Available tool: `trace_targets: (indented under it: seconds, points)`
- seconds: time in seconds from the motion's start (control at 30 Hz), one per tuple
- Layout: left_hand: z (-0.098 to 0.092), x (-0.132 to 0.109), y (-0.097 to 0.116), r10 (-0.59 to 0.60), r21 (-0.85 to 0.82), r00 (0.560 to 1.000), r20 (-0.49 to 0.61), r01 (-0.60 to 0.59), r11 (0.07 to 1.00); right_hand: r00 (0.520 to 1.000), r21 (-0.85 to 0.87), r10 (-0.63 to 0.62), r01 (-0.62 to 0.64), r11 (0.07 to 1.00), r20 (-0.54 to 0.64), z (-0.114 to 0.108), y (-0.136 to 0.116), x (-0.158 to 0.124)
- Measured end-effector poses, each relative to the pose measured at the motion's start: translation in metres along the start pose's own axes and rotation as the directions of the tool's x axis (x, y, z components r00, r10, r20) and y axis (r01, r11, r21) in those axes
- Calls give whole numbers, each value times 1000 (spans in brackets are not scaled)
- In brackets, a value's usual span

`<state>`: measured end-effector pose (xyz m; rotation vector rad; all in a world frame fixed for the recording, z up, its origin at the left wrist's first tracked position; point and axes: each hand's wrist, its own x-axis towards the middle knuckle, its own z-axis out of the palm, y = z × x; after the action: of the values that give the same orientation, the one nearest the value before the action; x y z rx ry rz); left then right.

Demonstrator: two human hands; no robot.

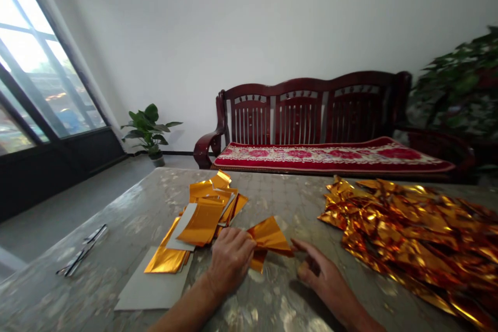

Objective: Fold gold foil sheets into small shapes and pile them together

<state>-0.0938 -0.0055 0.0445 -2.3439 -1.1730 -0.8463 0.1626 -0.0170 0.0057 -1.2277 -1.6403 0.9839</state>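
Note:
My left hand [231, 257] is closed on one end of a sheet of gold foil paper [271, 234], which is gathered at the fingers and fans out to the right. To the right of that sheet is my right hand [327, 276], its fingers apart and nothing in them. The index fingertip is close to the sheet's right corner; whether it touches I cannot tell. Left of my left hand lies a loose pile of gold foil sheets [202, 220], some with their pale backs showing. Part of the pile rests on a grey-white board [150, 290].
A large heap of crumpled gold foil pieces [408, 233] covers the right side of the patterned table [128, 218]. Thin silvery-and-black strips [83, 251] lie at the left. Behind stand a dark red wooden bench [299, 114], a potted plant [150, 129] and a leafy plant [462, 83].

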Motion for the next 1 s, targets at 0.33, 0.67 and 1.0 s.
trace_targets:
  seconds: [0.33,0.67,1.0]
  points:
    - [32,18,38,-93,-352,996,-2,86,932,891,-196,-397,358,913,-221,-7,-6,-1]
    - [39,10,31,-78,-472,988,132,132,872,887,-539,-461,373,755,-32,-12,13,0]
    - [46,3,29,-21,-360,928,372,165,918,957,-690,-291,203,694,-11,-15,0,-3]
